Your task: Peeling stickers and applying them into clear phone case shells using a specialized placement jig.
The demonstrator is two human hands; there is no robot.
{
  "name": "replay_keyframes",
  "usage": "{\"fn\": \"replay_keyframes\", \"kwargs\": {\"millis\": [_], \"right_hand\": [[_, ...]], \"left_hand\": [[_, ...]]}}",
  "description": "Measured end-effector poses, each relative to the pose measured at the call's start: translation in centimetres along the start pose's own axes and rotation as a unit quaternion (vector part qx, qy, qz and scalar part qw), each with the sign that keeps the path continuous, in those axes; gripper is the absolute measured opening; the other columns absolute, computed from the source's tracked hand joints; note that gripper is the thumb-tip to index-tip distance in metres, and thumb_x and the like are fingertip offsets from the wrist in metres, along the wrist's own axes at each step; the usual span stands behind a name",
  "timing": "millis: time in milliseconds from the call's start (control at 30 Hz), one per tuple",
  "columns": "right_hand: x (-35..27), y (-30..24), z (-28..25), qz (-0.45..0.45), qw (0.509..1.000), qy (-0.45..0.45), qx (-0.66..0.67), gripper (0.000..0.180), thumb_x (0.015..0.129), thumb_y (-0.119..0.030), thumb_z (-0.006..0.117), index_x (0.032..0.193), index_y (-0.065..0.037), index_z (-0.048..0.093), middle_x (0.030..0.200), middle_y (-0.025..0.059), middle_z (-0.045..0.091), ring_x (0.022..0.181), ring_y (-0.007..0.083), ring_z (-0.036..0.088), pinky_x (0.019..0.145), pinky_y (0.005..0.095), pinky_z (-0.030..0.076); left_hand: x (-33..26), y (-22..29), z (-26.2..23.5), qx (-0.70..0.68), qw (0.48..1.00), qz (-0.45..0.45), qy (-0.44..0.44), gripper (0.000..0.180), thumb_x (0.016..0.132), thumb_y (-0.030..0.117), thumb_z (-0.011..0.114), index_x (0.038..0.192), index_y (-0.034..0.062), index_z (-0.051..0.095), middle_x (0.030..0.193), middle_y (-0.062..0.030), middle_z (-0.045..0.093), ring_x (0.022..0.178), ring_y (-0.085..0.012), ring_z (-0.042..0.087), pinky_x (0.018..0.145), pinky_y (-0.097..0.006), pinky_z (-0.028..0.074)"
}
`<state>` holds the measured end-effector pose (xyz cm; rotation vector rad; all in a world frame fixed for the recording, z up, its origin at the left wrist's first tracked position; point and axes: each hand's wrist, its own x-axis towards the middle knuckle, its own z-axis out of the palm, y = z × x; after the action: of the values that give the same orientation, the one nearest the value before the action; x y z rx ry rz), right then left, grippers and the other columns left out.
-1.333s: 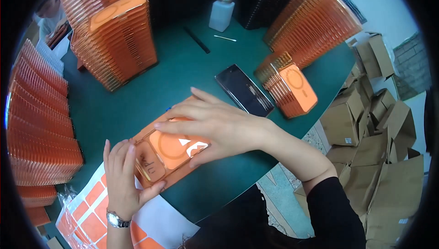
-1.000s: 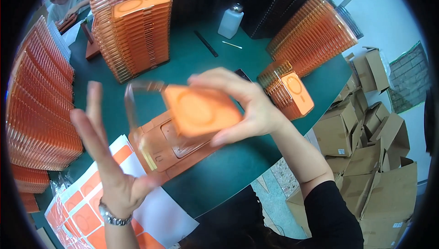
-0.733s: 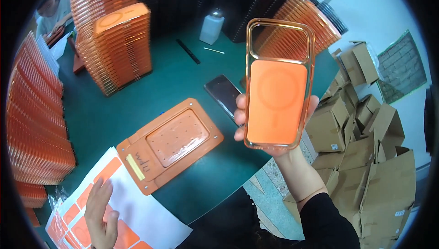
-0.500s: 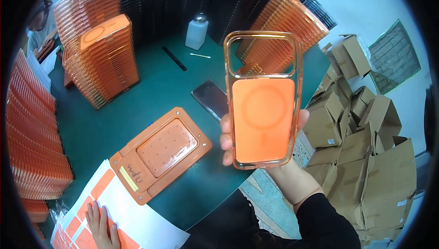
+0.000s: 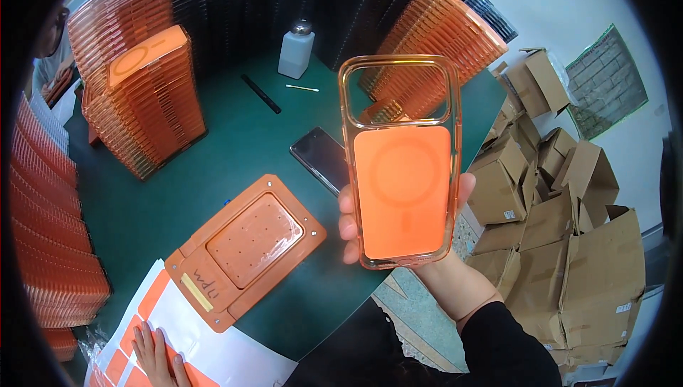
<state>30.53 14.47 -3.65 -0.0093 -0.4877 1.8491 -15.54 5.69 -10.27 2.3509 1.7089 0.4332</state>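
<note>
Held up by my right hand [image 5: 348, 225], a clear orange phone case [image 5: 403, 191] faces me, with an orange panel on its back that bears a faint ring mark. Fingers wrap its left edge and the thumb shows at its right. My left hand [image 5: 155, 358] lies with fingers stretched on a white sheet [image 5: 235, 358] of orange stickers at the lower left. Between the hands, an orange-brown jig plate [image 5: 245, 248] with a rounded recess and small holes rests on the green table [image 5: 149, 209]. A dark phone [image 5: 318, 156] lies behind the case, partly hidden by it.
Stacked orange cases [image 5: 146, 102] stand at the left, more [image 5: 434, 49] at the back right, and black stacks [image 5: 249, 13] along the back. A white pump bottle [image 5: 295, 52], a cotton swab [image 5: 302, 88] and a black stick [image 5: 260, 94] lie near. Cardboard boxes [image 5: 601, 266] fill the right; another person sits far left.
The view has shifted slightly, so the table things sit a little further left and lower. The right hand still holds the case up, and the left hand stays on the sheet.
</note>
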Motion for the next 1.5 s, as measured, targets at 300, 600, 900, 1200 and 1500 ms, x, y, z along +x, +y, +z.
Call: {"fn": "replay_keyframes", "kwargs": {"millis": [300,600,900,1200,1500], "right_hand": [[1.2,-11.1,-2.2,-0.161,0.359,0.287,-0.873,0.079,0.079,-0.041,0.083,0.139,0.002,0.054,0.123,0.0184,0.062,0.117,0.0287,0.062,0.099,0.0379,0.049],[0.4,-10.0,-1.3,0.051,0.197,0.313,-0.927,0.083,0.08,-0.057,0.075,0.142,-0.006,0.054,0.123,0.019,0.06,0.115,0.0357,0.063,0.097,0.0437,0.05],[-1.4,-6.1,0.8,-0.102,0.346,0.18,-0.915,0.042,0.099,-0.017,0.064,0.135,0.003,0.055,0.13,0.0144,0.061,0.119,0.0236,0.059,0.105,0.0345,0.044],[-3.3,27.5,5.8,0.092,0.6,-0.338,-0.719,0.031,0.076,0.002,0.063,0.107,0.004,0.062,0.103,0.016,0.06,0.095,0.0325,0.059,0.081,0.0393,0.05],[-4.3,32.2,6.9,0.068,0.427,-0.344,-0.833,0.016,0.073,-0.003,0.059,0.088,0.0,0.055,0.09,0.0141,0.05,0.086,0.0289,0.048,0.072,0.0383,0.04]], "left_hand": [[-0.2,0.3,0.2,0.018,1.0,-0.012,0.004,0.044,0.104,0.024,0.048,0.144,0.0045,0.054,0.156,-0.0197,0.043,0.147,-0.0398,0.035,0.122,-0.053,0.021],[-1.4,0.9,0.3,0.039,0.99,-0.124,-0.05,0.05,0.1,0.016,0.049,0.149,0.0042,0.048,0.162,-0.013,0.036,0.154,-0.0329,0.02,0.125,-0.052,0.009],[-1.6,-1.4,-0.2,-0.169,0.975,-0.126,0.075,0.043,0.101,0.003,0.047,0.144,0.0006,0.051,0.152,-0.0179,0.049,0.145,-0.0338,0.041,0.12,-0.04,0.029],[-3.8,-2.0,-0.9,-0.127,0.99,-0.051,0.023,0.044,0.099,0.007,0.056,0.143,0.0081,0.054,0.147,-0.0122,0.056,0.143,-0.0299,0.045,0.12,-0.046,0.03],[-5.2,-2.1,0.3,-0.045,0.997,-0.035,0.056,0.045,0.094,0.025,0.066,0.137,0.011,0.06,0.147,-0.0089,0.055,0.142,-0.0307,0.043,0.119,-0.05,0.032]]}}
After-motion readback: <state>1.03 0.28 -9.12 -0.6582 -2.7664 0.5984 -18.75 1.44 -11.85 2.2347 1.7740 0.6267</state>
